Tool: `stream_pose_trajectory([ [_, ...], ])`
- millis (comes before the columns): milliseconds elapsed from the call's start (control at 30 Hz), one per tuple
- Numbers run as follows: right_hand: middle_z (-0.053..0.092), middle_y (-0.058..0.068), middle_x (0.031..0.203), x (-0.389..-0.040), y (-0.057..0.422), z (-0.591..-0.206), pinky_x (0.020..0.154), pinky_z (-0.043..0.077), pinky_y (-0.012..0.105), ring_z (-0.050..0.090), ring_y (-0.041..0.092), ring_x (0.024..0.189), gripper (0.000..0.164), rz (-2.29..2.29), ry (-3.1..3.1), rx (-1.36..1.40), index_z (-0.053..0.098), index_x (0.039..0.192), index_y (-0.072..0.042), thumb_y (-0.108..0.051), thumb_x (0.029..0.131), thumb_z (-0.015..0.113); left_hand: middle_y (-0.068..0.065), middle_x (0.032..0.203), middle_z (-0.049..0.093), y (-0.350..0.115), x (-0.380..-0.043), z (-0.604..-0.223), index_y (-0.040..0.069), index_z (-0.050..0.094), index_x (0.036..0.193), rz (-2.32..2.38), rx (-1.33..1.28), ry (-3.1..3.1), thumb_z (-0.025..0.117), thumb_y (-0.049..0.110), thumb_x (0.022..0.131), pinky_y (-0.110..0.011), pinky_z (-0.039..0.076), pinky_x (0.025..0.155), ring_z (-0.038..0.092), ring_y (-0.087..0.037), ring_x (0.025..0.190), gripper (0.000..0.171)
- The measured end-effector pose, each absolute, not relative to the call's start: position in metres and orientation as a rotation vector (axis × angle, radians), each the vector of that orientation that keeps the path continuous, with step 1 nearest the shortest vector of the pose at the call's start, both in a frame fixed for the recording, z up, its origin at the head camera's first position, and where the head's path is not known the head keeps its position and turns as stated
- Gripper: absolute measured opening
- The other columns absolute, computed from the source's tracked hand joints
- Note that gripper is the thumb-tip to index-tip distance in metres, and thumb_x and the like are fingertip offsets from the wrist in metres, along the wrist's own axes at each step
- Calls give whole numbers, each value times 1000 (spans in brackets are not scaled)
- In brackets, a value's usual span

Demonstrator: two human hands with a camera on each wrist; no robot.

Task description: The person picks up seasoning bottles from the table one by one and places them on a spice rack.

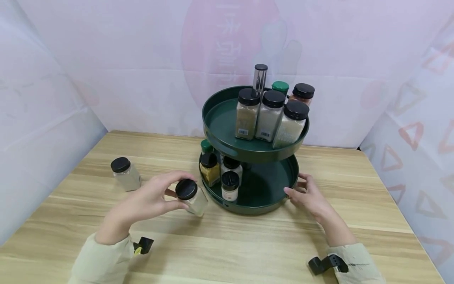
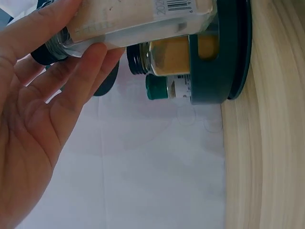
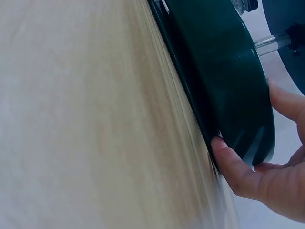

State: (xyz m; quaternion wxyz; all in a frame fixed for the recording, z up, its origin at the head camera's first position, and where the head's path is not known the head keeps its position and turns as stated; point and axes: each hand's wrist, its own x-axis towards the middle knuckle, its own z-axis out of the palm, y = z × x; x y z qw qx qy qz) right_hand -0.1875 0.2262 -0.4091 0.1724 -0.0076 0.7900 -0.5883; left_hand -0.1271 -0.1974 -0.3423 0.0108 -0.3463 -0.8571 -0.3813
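Note:
My left hand [image 1: 152,197] grips a square spice jar [image 1: 196,201] with a black lid, thumb on one side and fingers on the other. The jar tilts just left of the lower tray of a dark green two-tier turntable [image 1: 260,211]; pale contents and a barcode label [image 2: 174,5] show in the left wrist view. At the lower tray's right side is my right hand [image 1: 312,199]. In the right wrist view its thumb [image 3: 286,102] lies at the rim and a finger [image 3: 233,164] at the base, pinching the tray's wall.
A second black-lidded jar [image 1: 127,176] leans on the wooden table [image 1: 248,252] at left. The lower tray bears several jars, including a yellow one [image 1: 210,172] and a small white-labelled one [image 1: 229,192]. Several taller jars [image 1: 268,118] crowd the upper tray's right side. White cloth [image 1: 149,98] hangs behind.

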Motion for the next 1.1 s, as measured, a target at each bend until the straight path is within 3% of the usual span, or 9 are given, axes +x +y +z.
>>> stream_pose_trajectory([
  [267,27,28,146,-186,226,-410,90,56,24,59,15,110,88,-1694,2206,-24,0,156,-3,-22,98,64,-10,124,66,-181,-126,-336,9,57,130,-1257,-1189,-2609,83,4,77,-25,61,78,63,-11,111,59],
  [1100,26,27,146,-187,227,-411,91,54,21,52,24,120,86,-1705,2202,-36,2,155,-4,-24,98,64,-7,127,63,-122,-128,-318,9,57,130,-1285,-1394,-2400,85,7,77,-22,60,78,64,-15,110,60],
])
